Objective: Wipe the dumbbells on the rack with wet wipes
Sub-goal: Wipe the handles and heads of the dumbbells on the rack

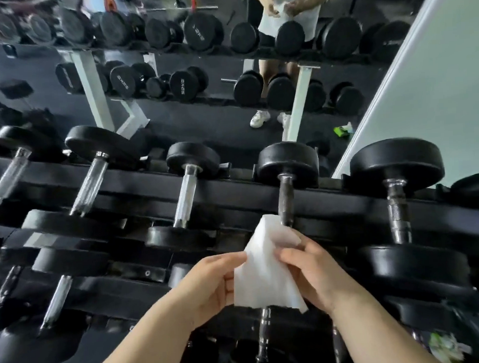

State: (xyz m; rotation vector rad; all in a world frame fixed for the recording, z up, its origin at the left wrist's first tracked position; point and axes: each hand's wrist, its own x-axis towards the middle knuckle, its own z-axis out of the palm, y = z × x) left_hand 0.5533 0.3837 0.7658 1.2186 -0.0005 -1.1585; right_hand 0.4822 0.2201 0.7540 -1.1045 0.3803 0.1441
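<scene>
A white wet wipe (265, 270) is spread between my two hands above the black rack (233, 187). My left hand (210, 284) pinches its left edge, and my right hand (311, 274) grips its right side with the fingers behind the sheet. Just beyond the wipe's top corner lies a black dumbbell (287, 162) with a dark knurled handle. More dumbbells lie in a row on the top tier, one with a shiny handle (186, 194) to the left and a larger one (396, 174) to the right. The wipe hides the near head of the dark-handled dumbbell.
A mirror behind the rack reflects the rack, its dumbbells and a person's legs and white shoes (259, 118). A green wipe pack (343, 130) shows in the reflection. A pale wall (434, 90) rises at right. A lower tier with more dumbbells (57, 299) sits nearer me.
</scene>
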